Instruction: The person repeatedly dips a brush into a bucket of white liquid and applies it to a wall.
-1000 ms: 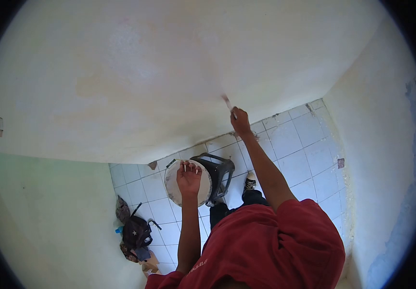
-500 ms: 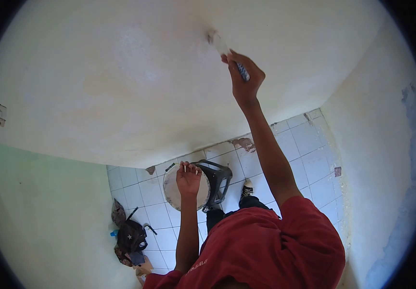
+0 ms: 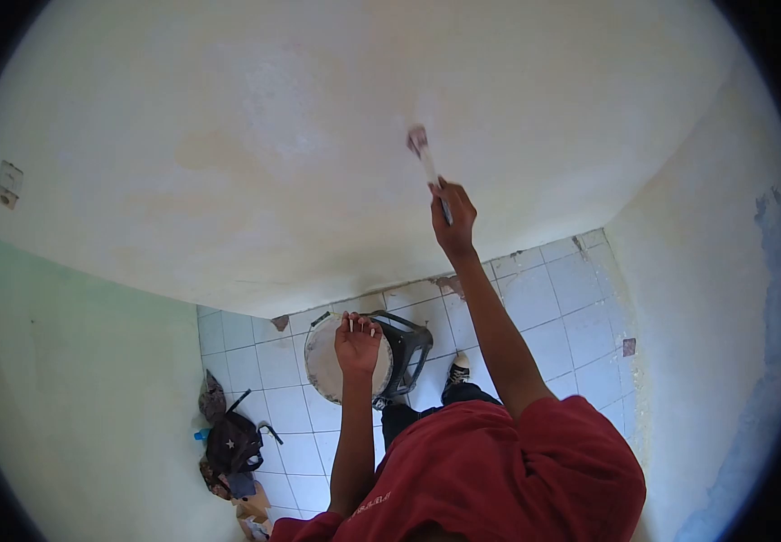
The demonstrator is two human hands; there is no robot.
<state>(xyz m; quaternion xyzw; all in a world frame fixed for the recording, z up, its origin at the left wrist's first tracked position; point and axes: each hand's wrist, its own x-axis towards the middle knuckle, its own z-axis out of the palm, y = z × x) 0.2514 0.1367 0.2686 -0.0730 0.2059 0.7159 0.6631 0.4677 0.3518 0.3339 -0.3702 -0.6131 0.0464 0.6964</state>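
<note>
My right hand (image 3: 455, 215) grips a paintbrush (image 3: 430, 168) by its handle, fingers wrapped round it. Its bristle end (image 3: 417, 138) is up against the pale wall (image 3: 336, 199) in front of me, where whitish and faintly pinkish patches show. Lower down, my left hand (image 3: 357, 345) hangs palm up with the fingers loosely curled and slightly apart. It overlaps a round bucket (image 3: 322, 366) of pale paint, and light marks show at the fingertips. Beside the bucket stands a dark plastic stool (image 3: 408, 348), partly hidden behind it.
White floor tiles (image 3: 535, 303) run along the wall's foot. A dark backpack (image 3: 232, 443) and a cardboard box (image 3: 253, 510) lie by the greenish left wall (image 3: 92, 379). A socket plate (image 3: 9, 184) is on the front wall. My shoe (image 3: 459, 368) is near the stool.
My right hand has come down the wall with the paintbrush, its bristles now lower and slightly further right. The left hand stays over the bucket in much the same pose.
</note>
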